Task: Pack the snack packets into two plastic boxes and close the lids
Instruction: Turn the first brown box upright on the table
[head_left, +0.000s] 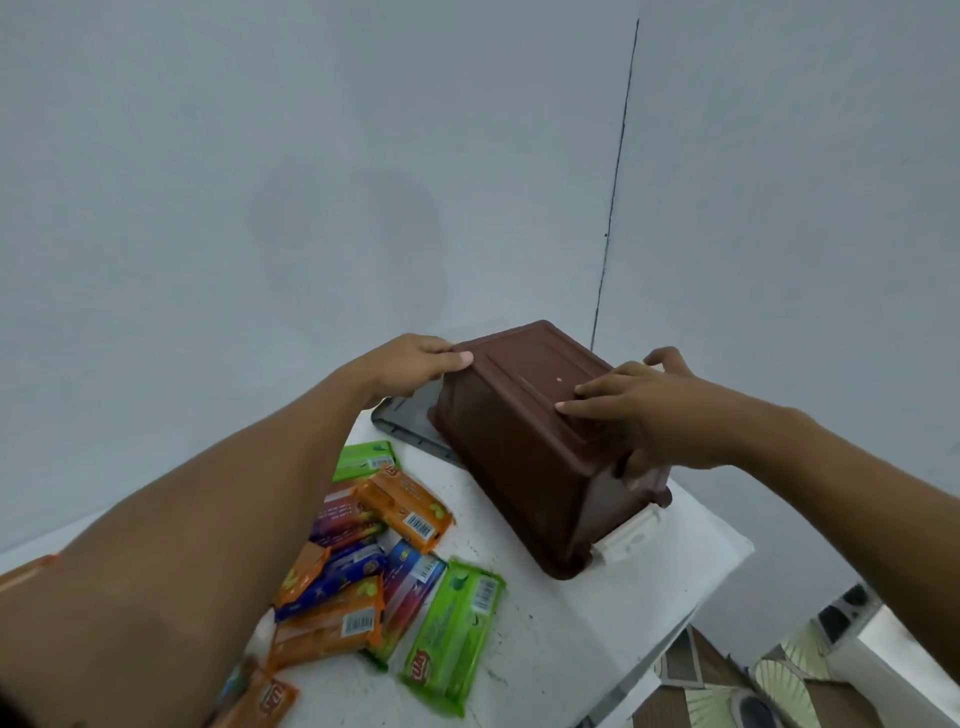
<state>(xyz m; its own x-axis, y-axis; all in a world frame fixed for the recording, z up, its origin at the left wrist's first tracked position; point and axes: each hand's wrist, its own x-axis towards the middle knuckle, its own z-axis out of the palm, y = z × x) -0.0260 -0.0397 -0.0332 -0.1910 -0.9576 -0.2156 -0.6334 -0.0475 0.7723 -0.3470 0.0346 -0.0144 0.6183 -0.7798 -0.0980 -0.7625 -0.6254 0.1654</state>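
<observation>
While both hands hold the box (524, 452) base-up on the table (545, 649), packing has not begun; step in hand is box prep. L hand (410, 364) grips the far corner. R hand (644, 415) clamps base and side. Loose packets (405, 571) lie beside the box, none inside. Grey part (410, 421) behind it is prob. a lid. Next: turn box opening-up w/ both hands, then load packets.

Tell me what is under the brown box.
A grey plastic piece pokes out at its far left, a white clip at its near end; the brown box covers the rest.
</observation>
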